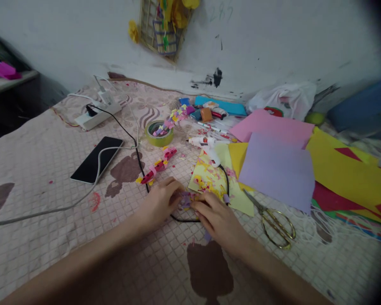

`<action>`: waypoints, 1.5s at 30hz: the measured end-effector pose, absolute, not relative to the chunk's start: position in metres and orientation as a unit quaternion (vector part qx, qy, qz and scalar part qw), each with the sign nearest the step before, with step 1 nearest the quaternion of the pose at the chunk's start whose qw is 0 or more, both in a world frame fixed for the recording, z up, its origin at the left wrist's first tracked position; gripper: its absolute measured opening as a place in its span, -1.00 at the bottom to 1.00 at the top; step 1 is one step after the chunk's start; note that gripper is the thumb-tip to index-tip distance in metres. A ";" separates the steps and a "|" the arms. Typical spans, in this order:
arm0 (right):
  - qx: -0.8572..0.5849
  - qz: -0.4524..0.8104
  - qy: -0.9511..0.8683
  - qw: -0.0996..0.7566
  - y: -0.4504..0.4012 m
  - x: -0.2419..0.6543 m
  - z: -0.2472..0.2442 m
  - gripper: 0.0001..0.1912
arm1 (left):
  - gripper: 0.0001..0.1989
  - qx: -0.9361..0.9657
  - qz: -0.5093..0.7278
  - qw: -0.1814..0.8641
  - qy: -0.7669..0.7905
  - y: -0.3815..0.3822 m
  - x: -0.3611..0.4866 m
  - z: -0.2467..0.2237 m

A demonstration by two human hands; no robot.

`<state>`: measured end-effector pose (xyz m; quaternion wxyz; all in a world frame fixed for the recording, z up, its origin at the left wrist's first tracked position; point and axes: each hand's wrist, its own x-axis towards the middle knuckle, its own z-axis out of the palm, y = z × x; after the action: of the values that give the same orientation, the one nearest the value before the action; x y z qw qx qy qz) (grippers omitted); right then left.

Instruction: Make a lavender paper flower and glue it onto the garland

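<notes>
Both my hands meet over the bedspread near the middle of the view, on either side of a small purple and yellow foam piece (186, 200). My left hand (163, 198) has its fingers closed on the left end of this piece. From the other side, my right hand (217, 215) pinches its right end. Just beyond them lies a pale yellow sheet (243, 201) scattered with small yellow and pink scraps. A white glue gun (206, 146) rests at the back of that sheet. A red decorated strip (158, 166) lies beyond my left hand.
Gold-handled scissors (276, 228) lie right of my right hand, below a purple sheet (277, 169). A phone (98, 160), a tape roll (159, 139) and a power strip (98, 116) are on the left. Black and grey cables cross the cloth.
</notes>
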<state>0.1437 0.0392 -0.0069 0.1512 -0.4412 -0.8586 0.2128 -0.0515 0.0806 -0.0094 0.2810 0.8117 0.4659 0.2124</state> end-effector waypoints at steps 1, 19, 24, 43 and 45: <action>-0.441 0.212 -0.860 0.145 0.039 0.143 -0.007 -0.74 | -0.84 0.808 0.221 0.284 0.466 0.080 -0.053 -0.010; -0.424 0.218 -0.853 0.210 0.052 0.150 -0.007 -0.82 | -0.91 0.803 0.215 0.291 0.474 0.067 -0.053 -0.010; -0.424 0.196 -0.865 0.184 0.065 0.143 -0.007 -0.78 | -0.89 0.802 0.215 0.292 0.475 0.068 -0.055 -0.012; -0.448 0.213 -0.835 0.238 0.069 0.141 -0.010 -0.81 | -0.88 0.793 0.233 0.279 0.489 0.078 -0.051 -0.014; -0.450 0.215 -0.834 0.237 0.068 0.142 -0.011 -0.81 | -0.91 0.795 0.224 0.274 0.493 0.079 -0.050 -0.014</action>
<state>0.1420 0.0682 -0.0111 0.2372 -0.4496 -0.8338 0.2154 -0.0496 0.0787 -0.0139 0.2737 0.7951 0.4928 0.2236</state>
